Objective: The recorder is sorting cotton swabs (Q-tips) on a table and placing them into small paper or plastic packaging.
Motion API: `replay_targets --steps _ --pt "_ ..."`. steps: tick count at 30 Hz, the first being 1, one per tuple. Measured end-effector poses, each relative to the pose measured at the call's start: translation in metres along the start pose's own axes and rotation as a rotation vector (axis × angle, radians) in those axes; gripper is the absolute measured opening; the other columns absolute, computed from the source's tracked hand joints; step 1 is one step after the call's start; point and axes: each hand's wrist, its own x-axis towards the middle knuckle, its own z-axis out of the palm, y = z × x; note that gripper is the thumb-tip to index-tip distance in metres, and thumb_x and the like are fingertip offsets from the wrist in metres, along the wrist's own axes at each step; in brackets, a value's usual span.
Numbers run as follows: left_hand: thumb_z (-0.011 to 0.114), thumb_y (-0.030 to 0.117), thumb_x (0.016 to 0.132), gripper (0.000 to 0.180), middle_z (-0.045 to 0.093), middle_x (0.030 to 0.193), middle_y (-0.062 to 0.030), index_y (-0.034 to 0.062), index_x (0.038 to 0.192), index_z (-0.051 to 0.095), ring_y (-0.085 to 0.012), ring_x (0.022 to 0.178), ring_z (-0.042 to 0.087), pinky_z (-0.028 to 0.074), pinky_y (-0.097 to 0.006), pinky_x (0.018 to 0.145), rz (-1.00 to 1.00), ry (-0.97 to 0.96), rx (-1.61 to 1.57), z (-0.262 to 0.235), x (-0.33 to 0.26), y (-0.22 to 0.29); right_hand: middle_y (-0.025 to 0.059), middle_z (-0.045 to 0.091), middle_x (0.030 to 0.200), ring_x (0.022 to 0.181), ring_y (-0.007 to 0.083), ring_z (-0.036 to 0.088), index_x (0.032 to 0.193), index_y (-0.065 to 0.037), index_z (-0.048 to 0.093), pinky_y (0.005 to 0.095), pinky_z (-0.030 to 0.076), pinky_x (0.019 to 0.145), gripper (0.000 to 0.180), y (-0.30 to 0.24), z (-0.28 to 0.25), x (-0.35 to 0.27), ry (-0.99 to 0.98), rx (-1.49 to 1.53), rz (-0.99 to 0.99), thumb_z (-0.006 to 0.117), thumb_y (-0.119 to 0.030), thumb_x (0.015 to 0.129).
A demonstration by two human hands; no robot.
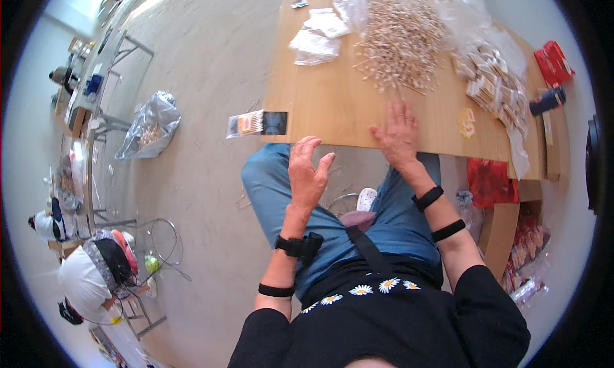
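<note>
My right hand [399,135] lies palm down near the table's front edge, fingers stretched toward a large heap of small sticks with pale tips [403,45], which look like cotton swabs. Its fingertips reach the near end of the heap. Just off the front edge, above my lap, my left hand [308,175] is held with thumb and fingers apart and nothing in it. A clear packet of sticks [249,122] overhangs the table's left edge, its dark end [275,123] on the wood. A few small yellow-and-white pieces [467,123] lie to the right of my right hand.
White plastic bags [320,35] lie at the table's back left. Bundled stick packs [492,80] are piled on the right, beside a red packet [554,63] and a dark cylinder [548,101]. Cartons [499,237] stand below right. On the floor sits a clear bag [152,126]; people work at left.
</note>
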Motion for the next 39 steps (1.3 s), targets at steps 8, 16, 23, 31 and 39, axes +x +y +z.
replay_targets --steps 8,16,23,31,39 --pt "0.075 0.028 0.084 0.062 0.048 0.148 -0.0177 0.0001 0.136 0.054 -0.0341 0.142 0.038 0.026 -0.05 0.117 0.21 -0.262 0.352 0.035 0.015 0.02 0.0062 0.04 0.156 0.148 0.0363 0.026 0.144 -0.008 0.05 0.0632 0.019 0.116 0.067 0.035 -0.03 0.001 -0.049 0.123 -0.203 0.059 -0.049 0.093" --pt "0.074 0.042 0.082 0.083 0.035 0.158 -0.0149 0.0019 0.148 0.042 -0.0324 0.149 0.026 0.015 -0.056 0.12 0.252 -0.384 0.456 0.057 0.028 0.034 0.0091 0.052 0.145 0.139 0.034 0.04 0.128 -0.008 0.064 0.0604 0.029 0.112 0.047 0.033 -0.04 0.01 0.016 0.263 -0.536 0.065 -0.036 0.091" --pt "0.079 0.054 0.07 0.103 0.03 0.16 -0.014 0.0031 0.15 0.037 -0.0311 0.151 0.023 0.013 -0.058 0.12 0.347 -0.413 0.46 0.081 0.042 0.034 0.0134 0.062 0.105 0.105 0.0306 0.055 0.096 -0.005 0.071 0.0454 0.045 0.091 0.017 0.018 -0.037 0.089 0.176 0.234 -0.327 0.066 -0.011 0.081" --pt "0.082 0.053 0.067 0.103 0.038 0.148 -0.0119 0.0044 0.148 0.04 -0.0312 0.146 0.029 0.01 -0.069 0.115 0.294 -0.423 0.568 0.074 0.031 0.03 0.0099 0.065 0.092 0.097 0.0291 0.062 0.079 -0.011 0.071 0.0432 0.048 0.084 0.005 -0.002 -0.033 0.074 0.041 0.1 -0.46 0.067 -0.011 0.078" --pt "0.083 0.05 0.068 0.103 0.035 0.152 -0.013 0.005 0.149 0.038 -0.0311 0.147 0.027 0.011 -0.069 0.115 0.27 -0.401 0.549 0.079 0.025 0.031 0.0141 0.068 0.085 0.082 0.0335 0.067 0.077 -0.008 0.071 0.0458 0.052 0.073 0.01 0.013 -0.01 0.08 0.022 0.487 -0.183 0.065 -0.016 0.08"
